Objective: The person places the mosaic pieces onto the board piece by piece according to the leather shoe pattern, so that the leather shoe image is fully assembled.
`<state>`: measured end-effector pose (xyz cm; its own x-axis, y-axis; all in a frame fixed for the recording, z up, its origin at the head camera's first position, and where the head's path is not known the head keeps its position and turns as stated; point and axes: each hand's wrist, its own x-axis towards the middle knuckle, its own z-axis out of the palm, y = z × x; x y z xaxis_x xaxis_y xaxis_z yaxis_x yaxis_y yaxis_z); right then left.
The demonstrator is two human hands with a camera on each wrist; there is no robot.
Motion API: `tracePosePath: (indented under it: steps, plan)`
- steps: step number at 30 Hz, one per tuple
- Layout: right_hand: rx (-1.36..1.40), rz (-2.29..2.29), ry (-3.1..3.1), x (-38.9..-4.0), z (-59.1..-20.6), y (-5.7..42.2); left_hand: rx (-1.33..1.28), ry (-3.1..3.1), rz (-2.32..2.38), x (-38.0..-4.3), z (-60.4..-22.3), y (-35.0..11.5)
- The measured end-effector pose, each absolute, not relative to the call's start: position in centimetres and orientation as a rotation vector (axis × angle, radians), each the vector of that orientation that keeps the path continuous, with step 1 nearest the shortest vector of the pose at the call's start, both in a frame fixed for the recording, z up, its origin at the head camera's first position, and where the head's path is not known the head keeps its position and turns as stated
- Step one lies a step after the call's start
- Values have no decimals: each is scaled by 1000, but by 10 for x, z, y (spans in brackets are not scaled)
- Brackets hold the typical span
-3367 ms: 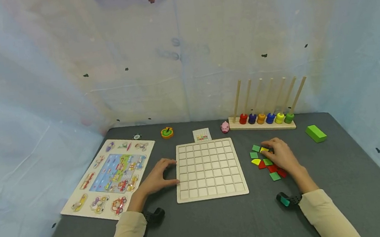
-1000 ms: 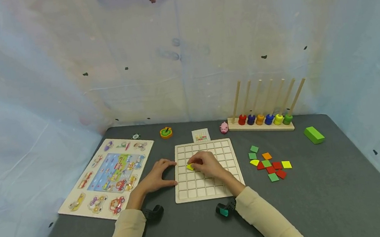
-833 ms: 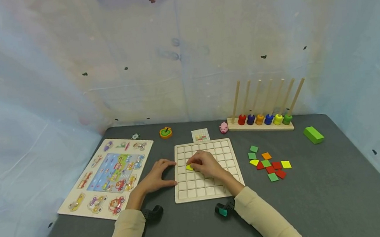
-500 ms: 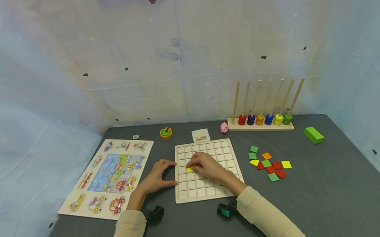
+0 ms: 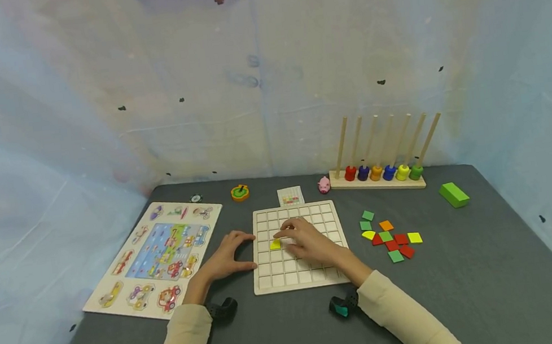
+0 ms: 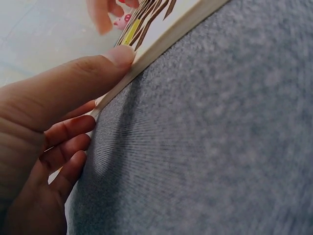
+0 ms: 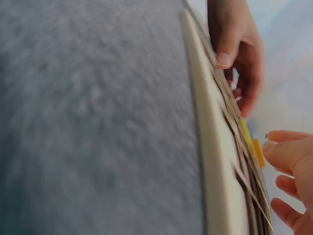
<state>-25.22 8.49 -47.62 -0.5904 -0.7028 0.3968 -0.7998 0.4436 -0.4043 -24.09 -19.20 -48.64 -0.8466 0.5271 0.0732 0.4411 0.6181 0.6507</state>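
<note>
**Yellow tile (image 5: 275, 244) on the board (image 5: 293, 279), right hand (image 5: 312, 243) beside it**

The tile lies flat on the gridded wooden board, near its left edge, in the second column from that side. The right hand hangs over the board just right of the tile, thumb and index finger parted, pinching nothing; the right-wrist view shows a gap between fingertips and tile. The left hand (image 5: 226, 255) is spread in a loose curve at the board's left edge, thumb touching it, with the tile a little to its right.

A card (image 5: 290, 196), printed with a grid and coloured patches, sits at the board's far edge; any lettering is too small to read. Loose tiles (image 5: 386, 236) in green, red, yellow and orange lie right of the board.

Toward the surface's left edge is a puzzle (image 5: 123, 309) with vehicle pictures. Along the far edge stand a disc (image 5: 196, 198), its markings unreadable, a toy (image 5: 240, 192), a pig (image 5: 324, 184) and a peg rack (image 5: 359, 183). A green block (image 5: 455, 195) is near the far right corner.
</note>
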Motion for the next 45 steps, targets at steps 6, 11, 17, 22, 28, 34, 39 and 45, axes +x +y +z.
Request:
tracePosePath:
  steps: [6, 11, 17, 22, 28, 34, 39, 45]
  plan:
    - [1256, 945, -2513, -253, -474, 119, 813, 2713, 1034, -241, -486, -191]
    - [1178, 1011, -2557, -251, -469, 158, 816, 2716, 1025, -242, -486, -191]
    - [1090, 1052, -2679, -245, -461, 201, 804, 2708, 1017, -242, -486, -192]
    - [949, 956, -2784, -241, -457, 229, 810, 2704, 1019, -242, -486, -192]
    - [865, 859, -2859, -235, -458, 250, 796, 2709, 1015, -243, -487, -192]
    - [833, 809, -2893, -234, -463, 258, 794, 2713, 1013, -244, -488, -192]
    - [777, 787, -2946, -232, -462, 255, 796, 2705, 1021, -243, -486, -191]
    - [701, 787, -2890, -234, -456, 240, 805, 2712, 1018, -243, -486, -191]
